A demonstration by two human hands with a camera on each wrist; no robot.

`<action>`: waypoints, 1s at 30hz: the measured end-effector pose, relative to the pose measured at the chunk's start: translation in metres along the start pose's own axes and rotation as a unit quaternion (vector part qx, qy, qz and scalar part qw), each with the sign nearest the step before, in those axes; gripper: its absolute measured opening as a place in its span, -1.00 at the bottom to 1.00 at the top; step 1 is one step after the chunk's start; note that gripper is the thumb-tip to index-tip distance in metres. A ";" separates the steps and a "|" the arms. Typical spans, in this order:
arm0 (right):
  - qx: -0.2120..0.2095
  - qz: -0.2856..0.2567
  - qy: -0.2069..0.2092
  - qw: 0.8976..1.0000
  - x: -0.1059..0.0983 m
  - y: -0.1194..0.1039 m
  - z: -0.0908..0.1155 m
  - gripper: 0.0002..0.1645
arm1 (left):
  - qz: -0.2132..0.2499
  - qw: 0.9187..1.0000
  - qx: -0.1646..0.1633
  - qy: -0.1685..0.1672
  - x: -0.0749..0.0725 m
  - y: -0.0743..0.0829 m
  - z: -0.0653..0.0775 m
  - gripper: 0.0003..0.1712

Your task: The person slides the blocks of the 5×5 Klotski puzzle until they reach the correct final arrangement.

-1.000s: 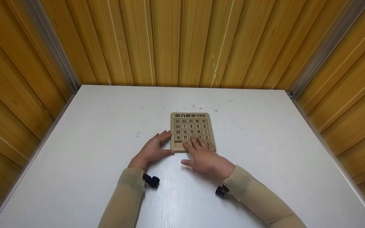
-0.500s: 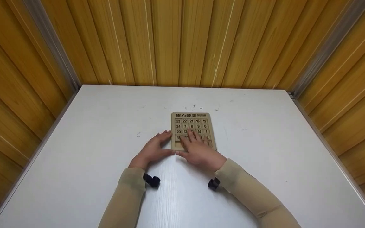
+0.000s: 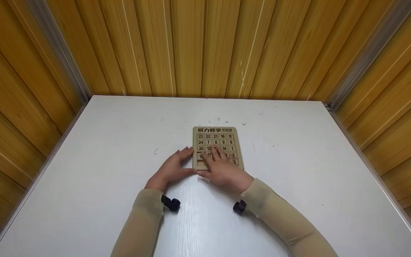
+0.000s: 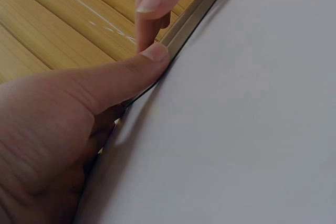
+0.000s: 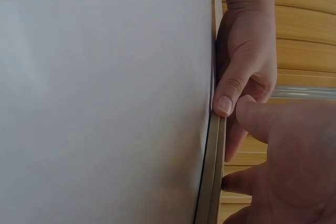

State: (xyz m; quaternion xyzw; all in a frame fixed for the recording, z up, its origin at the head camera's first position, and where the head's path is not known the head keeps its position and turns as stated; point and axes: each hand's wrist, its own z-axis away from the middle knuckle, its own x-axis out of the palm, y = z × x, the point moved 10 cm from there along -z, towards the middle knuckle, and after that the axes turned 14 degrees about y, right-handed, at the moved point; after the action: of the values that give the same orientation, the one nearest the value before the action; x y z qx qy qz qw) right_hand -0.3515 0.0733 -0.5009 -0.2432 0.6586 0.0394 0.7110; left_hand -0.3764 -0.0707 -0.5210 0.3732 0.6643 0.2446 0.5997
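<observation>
A wooden sliding number puzzle (image 3: 195, 135) lies flat on the table, its numbered tiles set in rows under a printed heading. My left hand (image 3: 171, 167) holds its near left corner, with the thumb on the near edge and the fingers along the left side. In the left wrist view that thumb (image 4: 131, 74) presses the edge. My right hand (image 3: 225, 171) is spread over the lower rows and hides several tiles. Its index fingertip is on the 15 tile (image 3: 201, 156), above the gap at the bottom left. The right thumb is close to the left one.
A white table (image 3: 298, 178) with small dark marks surrounds the puzzle. Yellow wood-look panels (image 3: 205, 50) stand behind it and at both sides. Each sleeve carries a small black camera, one at the left wrist (image 3: 171, 204) and one at the right (image 3: 239, 207).
My right hand has moved left and forward from the bottom row, then stayed nearly in place. Lately the 15 tile has slid slightly toward me. The left hand keeps its place.
</observation>
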 end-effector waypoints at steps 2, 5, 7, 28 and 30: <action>0.000 0.002 -0.003 1.000 0.001 0.000 0.001 0.03 | -0.001 1.000 0.000 -0.001 0.000 0.000 0.000 -0.02; -0.001 0.002 -0.005 1.000 0.001 -0.001 0.004 0.03 | -0.002 1.000 -0.002 -0.003 0.001 -0.001 0.000 -0.03; 0.000 0.000 -0.006 1.000 0.001 -0.001 0.006 0.03 | 0.000 1.000 -0.002 -0.002 0.001 -0.001 0.000 -0.04; 0.006 -0.004 -0.026 1.000 0.001 -0.005 0.017 0.00 | -0.006 1.000 -0.002 0.003 0.001 0.000 -0.001 -0.04; 0.009 -0.016 -0.021 1.000 -0.002 -0.005 0.014 -0.01 | -0.006 1.000 -0.001 0.003 0.001 0.000 -0.001 -0.03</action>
State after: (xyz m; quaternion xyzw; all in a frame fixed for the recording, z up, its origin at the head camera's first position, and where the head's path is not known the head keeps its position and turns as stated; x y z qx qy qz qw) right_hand -0.3367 0.0753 -0.4974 -0.2463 0.6398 0.0274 0.7275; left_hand -0.3771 -0.0697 -0.5210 0.3679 0.6677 0.2428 0.5999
